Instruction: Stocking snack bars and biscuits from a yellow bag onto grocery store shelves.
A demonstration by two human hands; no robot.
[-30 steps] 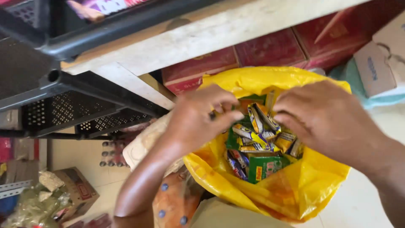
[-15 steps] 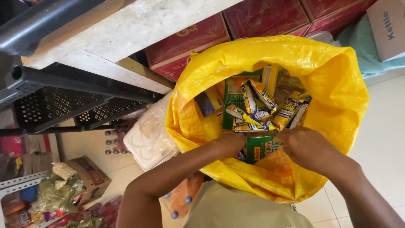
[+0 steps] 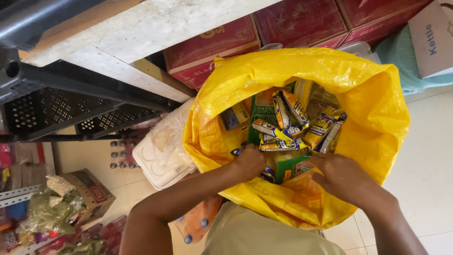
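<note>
hands (image 3: 250, 162) (image 3: 342, 178) inside yellow bag (image 3: 377, 108), grip unclear

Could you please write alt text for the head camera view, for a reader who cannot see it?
Both hands, left hand and right hand, reach into an open yellow bag full of small snack packets, touching a green box. Red cartons sit under a wooden shelf behind it.

Red cardboard boxes (image 3: 214, 47) stood in a row under a pale wooden shelf (image 3: 141, 28). Black plastic crates (image 3: 61, 111) sat on a dark metal rack at the left edge. A white foam tray (image 3: 158, 156) in clear wrap lay on the tiled floor (image 3: 424, 174). A small brown carton (image 3: 89, 193) rested near the lower left corner beside bagged goods (image 3: 42, 215).
</note>
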